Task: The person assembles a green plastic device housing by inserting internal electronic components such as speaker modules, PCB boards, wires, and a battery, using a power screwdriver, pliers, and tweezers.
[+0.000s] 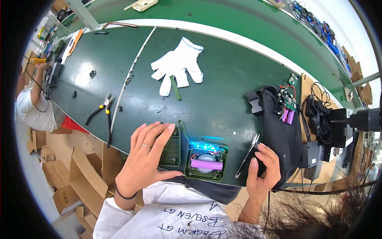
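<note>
My left hand (147, 153) spreads over a green plastic housing half (172, 149), fingers stretched at its top edge, thumb reaching toward the open box beside it. That green box (223, 159) contains a purple cylindrical battery (207, 164), a round speaker-like part partly behind it, and a strip of glowing blue lights (206, 147). A short green strap (183, 129) sticks up from between the two halves. To the right, my right hand (264, 169) grips a thin, flat, phone-like device (247, 156), tilted on edge; its face is turned away.
A white glove (179, 65) with a green strip (175, 88) lies farther back. Pliers (106, 105) rest at left. A black mesh bag (278, 131) bears a circuit board (287, 98); cables and black adapters (318, 115) lie beyond. Another person (36, 103) is at far left, near cardboard boxes (89, 167).
</note>
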`<action>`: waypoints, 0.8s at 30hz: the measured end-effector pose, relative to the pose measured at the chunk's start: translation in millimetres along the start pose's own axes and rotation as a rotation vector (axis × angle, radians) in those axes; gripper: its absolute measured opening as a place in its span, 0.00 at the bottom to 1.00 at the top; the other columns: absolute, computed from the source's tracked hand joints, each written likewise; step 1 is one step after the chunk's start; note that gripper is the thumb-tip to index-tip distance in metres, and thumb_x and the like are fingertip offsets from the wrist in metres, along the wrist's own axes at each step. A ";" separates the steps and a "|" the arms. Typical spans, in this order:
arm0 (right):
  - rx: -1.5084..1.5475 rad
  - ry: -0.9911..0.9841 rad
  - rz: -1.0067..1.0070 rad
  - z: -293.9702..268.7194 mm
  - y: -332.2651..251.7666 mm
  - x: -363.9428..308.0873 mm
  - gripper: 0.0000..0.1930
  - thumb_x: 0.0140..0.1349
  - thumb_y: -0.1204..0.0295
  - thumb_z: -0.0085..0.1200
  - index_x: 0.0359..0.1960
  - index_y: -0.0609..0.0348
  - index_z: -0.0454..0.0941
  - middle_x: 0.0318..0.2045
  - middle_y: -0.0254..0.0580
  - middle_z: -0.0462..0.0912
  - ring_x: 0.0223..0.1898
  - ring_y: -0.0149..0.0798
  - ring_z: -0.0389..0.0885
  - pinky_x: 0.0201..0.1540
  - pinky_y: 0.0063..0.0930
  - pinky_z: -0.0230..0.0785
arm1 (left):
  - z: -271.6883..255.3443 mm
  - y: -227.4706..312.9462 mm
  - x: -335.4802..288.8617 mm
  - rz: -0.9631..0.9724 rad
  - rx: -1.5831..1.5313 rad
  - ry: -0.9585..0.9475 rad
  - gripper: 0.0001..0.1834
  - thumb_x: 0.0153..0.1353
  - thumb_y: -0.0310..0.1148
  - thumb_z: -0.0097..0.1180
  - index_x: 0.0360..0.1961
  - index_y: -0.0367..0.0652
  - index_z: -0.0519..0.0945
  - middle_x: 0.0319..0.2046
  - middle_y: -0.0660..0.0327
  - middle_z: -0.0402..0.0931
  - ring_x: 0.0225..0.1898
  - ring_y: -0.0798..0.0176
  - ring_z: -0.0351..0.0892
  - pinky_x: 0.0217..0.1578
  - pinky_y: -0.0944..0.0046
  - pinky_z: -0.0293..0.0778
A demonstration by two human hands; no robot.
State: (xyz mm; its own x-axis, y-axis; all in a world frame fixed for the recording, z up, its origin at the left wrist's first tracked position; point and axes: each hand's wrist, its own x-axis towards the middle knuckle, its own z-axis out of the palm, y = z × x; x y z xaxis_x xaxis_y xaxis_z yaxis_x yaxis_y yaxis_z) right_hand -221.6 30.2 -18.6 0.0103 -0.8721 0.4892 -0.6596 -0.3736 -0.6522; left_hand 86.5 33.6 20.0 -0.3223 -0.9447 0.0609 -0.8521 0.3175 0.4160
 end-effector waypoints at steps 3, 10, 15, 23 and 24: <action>0.069 -0.006 0.017 -0.2 6.0 -3.2 0.13 0.62 0.81 0.60 0.49 0.68 0.79 0.49 0.56 0.85 0.53 0.51 0.85 0.61 0.39 0.74 | 0.0 -3.7 -0.5 0.026 -0.017 0.018 0.60 0.41 0.51 0.81 0.74 0.43 0.65 0.65 0.56 0.68 0.68 0.49 0.66 0.72 0.40 0.55; 0.104 0.019 -0.004 3.6 11.8 -2.6 0.24 0.55 0.67 0.73 0.51 0.65 0.79 0.47 0.52 0.86 0.51 0.54 0.85 0.57 0.44 0.77 | -3.8 -0.4 3.1 0.097 -0.045 0.014 0.54 0.45 0.52 0.79 0.72 0.44 0.68 0.64 0.56 0.70 0.68 0.48 0.67 0.71 0.42 0.56; 0.105 -0.055 -0.080 0.3 11.1 0.5 0.33 0.53 0.55 0.75 0.54 0.66 0.78 0.50 0.51 0.85 0.55 0.53 0.82 0.61 0.44 0.73 | 3.4 8.3 6.6 0.222 -0.098 0.076 0.51 0.44 0.57 0.79 0.67 0.45 0.74 0.64 0.55 0.71 0.67 0.47 0.69 0.69 0.41 0.60; 0.017 -0.245 -0.218 7.2 -16.7 -4.1 0.30 0.31 0.55 0.85 0.34 0.56 0.84 0.50 0.42 0.84 0.55 0.53 0.79 0.57 0.47 0.75 | 20.7 41.7 17.9 0.315 -0.163 0.176 0.21 0.51 0.39 0.75 0.44 0.44 0.83 0.53 0.56 0.72 0.58 0.48 0.73 0.58 0.46 0.72; 0.030 -0.247 -0.217 10.8 -18.5 -6.9 0.28 0.32 0.57 0.85 0.32 0.56 0.83 0.50 0.42 0.84 0.55 0.53 0.79 0.56 0.47 0.75 | 26.1 46.0 18.6 0.276 -0.124 0.191 0.21 0.51 0.38 0.75 0.44 0.43 0.83 0.53 0.56 0.72 0.58 0.48 0.73 0.57 0.46 0.72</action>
State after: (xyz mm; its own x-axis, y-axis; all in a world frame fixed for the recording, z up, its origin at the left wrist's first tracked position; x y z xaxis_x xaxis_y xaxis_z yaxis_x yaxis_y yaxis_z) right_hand -201.3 39.8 -16.2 0.3328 -0.8200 0.4656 -0.5995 -0.5651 -0.5667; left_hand 30.5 32.7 16.6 -0.4403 -0.8267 0.3502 -0.6836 0.5615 0.4662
